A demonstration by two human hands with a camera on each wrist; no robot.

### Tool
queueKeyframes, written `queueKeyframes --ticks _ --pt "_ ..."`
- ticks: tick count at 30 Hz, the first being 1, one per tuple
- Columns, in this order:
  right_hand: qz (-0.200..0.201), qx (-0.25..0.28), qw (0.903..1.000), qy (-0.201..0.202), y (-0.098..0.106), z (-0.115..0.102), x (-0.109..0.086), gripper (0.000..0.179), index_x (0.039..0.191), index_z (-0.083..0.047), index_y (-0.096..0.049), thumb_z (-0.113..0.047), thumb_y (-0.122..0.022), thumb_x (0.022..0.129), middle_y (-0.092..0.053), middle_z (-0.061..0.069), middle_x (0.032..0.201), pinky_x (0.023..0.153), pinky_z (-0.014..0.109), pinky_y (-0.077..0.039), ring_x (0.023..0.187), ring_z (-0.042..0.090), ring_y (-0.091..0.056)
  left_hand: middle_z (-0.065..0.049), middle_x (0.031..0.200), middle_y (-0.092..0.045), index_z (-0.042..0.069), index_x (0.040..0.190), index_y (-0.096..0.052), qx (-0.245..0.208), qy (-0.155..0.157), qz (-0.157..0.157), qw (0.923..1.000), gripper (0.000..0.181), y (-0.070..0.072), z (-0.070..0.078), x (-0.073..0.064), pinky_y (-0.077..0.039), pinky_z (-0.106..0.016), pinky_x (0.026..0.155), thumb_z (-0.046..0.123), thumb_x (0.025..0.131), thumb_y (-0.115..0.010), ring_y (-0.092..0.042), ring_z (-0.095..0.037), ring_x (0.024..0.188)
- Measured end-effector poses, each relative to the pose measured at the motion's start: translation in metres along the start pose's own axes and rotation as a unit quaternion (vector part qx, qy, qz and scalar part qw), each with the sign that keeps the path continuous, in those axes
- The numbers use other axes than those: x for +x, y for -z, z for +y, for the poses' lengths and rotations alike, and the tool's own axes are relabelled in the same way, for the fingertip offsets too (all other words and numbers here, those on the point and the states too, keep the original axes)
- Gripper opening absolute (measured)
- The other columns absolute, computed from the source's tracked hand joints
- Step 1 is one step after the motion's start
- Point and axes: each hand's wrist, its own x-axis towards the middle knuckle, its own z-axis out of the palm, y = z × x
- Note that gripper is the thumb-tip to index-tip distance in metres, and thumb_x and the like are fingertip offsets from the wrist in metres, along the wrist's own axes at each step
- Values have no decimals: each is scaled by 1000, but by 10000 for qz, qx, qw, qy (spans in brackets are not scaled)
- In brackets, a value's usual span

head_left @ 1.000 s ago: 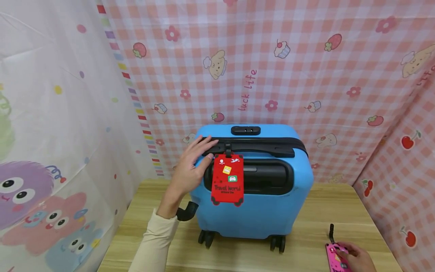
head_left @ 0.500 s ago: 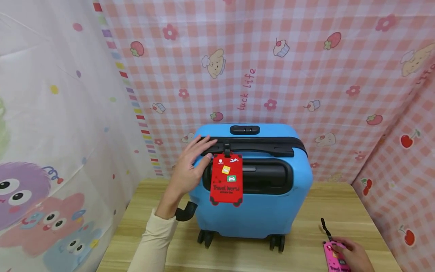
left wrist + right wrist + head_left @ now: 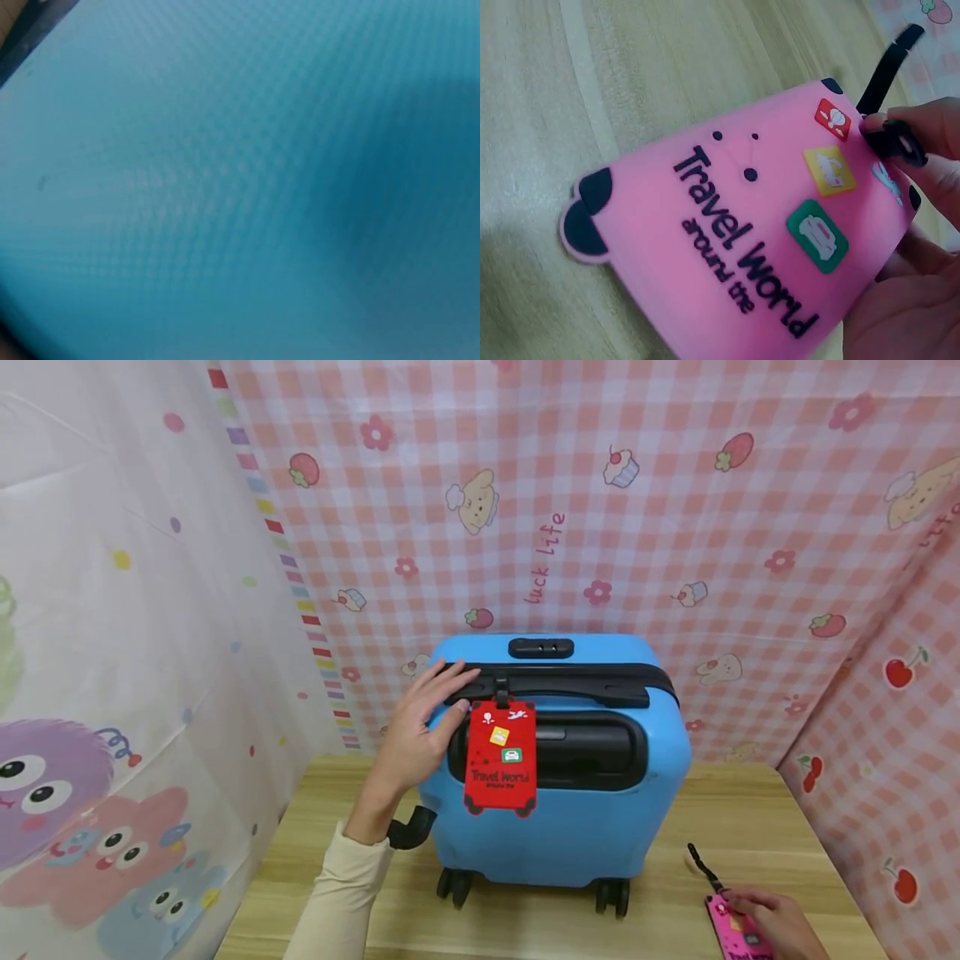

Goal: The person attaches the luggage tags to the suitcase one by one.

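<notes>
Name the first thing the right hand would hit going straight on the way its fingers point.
Beyond the pink luggage tag it holds, the right hand would probably meet the blue suitcase first, low on the side nearest it; the head view leaves height and depth unclear.

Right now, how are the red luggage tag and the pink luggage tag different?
The red luggage tag is red all over its front, while the pink luggage tag is bright pink. The red luggage tag hangs from the black handle of the blue suitcase, whereas the pink luggage tag is held in the right hand. Both have black corners and read "Travel World around the".
</notes>
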Motion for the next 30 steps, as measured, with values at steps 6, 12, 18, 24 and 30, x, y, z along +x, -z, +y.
queueKeyframes --ticks 6,12,18,24,30 --pt "-160 -261 9995 26 0 0 1 53 122 -3 -69 -46 -69 90 -70 16 113 82 49 -52 97 29 -67 -4 155 -43 20 142 -57 19 -18 20 10000 40 0 1 0 -18 -58 118 25 103 -51 -23 -21 150" --pt "-122 -439 9990 -4 -4 -5 -2 67 128 -4 -65 -55 -71 85 -69 20 114 77 44 -52 92 28 -68 -4 155 -43 20 142 -57 -17 -38 20 10000 40 1 0 0 -18 -58 118 24 102 -51 -23 -22 150" --pt "12 213 9995 -246 -8 -11 -7 58 129 -6 -64 -37 -79 83 -67 10 94 65 42 -52 74 25 -63 -3 155 -42 20 142 -56 -49 -28 10 10000 40 0 0 0 -18 -58 118 23 102 -51 -23 -22 150" --pt "87 18 9995 308 -4 -20 -9 41 124 0 -66 -26 -70 93 -67 14 113 73 37 -52 91 21 -62 -3 155 -43 21 142 -57 -45 -17 36 10000 40 -1 0 0 -17 -58 119 25 103 -50 -23 -22 150" --pt "311 -419 9955 789 -4 -29 -11 29 123 2 -67 -11 -60 97 -65 23 122 79 39 -54 109 36 -61 -3 155 -43 21 142 -57 -45 -1 35 10000 40 0 1 0 -17 -58 119 24 102 -51 -22 -21 150"
